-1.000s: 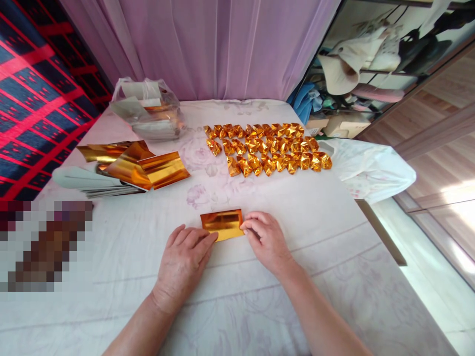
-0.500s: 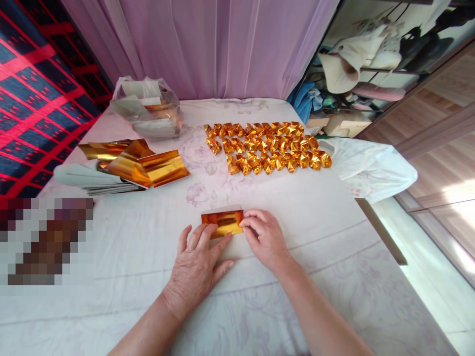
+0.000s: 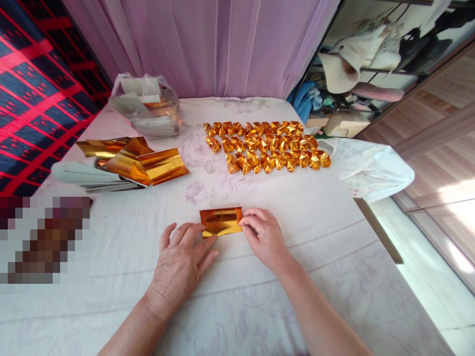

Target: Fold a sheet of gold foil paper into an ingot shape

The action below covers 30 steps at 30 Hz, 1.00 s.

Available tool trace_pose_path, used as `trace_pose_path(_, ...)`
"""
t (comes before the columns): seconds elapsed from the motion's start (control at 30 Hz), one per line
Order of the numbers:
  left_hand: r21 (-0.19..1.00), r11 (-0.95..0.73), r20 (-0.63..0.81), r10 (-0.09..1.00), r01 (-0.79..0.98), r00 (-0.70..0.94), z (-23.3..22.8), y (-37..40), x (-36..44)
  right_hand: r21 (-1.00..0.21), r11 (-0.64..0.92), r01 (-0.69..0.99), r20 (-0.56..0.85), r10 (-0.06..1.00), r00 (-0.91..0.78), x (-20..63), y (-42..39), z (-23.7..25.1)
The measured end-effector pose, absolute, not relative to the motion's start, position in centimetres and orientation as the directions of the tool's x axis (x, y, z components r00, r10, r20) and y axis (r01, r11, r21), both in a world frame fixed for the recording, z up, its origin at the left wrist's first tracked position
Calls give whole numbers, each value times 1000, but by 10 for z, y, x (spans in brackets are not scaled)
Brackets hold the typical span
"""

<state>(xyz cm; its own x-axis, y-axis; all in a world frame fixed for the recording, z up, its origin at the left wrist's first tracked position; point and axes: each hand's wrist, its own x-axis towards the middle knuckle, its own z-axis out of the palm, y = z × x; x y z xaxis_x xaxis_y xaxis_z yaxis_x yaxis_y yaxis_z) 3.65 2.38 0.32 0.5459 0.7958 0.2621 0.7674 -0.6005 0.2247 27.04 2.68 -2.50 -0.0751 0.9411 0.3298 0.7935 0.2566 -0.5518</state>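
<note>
Left hand (image 3: 179,264), right hand (image 3: 265,238), folded gold paper (image 3: 221,221) flat between fingertips

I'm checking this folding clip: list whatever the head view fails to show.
- Near edge of the gold foil sheet: covered by left hand fingertips.
- Its right end: hidden under right hand.
- Pixelated patch: blurred, contents unreadable.
- Plastic bag: contents unclear through the film.

Bright, soft daylight comes from the right; gold sheets (image 3: 148,165) glare, edges bend, and a pixelated block (image 3: 44,240) sits left.
</note>
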Motion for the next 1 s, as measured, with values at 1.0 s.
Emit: trace_pose_path(1.0,190,-680,383,716,708,584,1,35,25,-529,336,779,465,883,-65,266,21,-19)
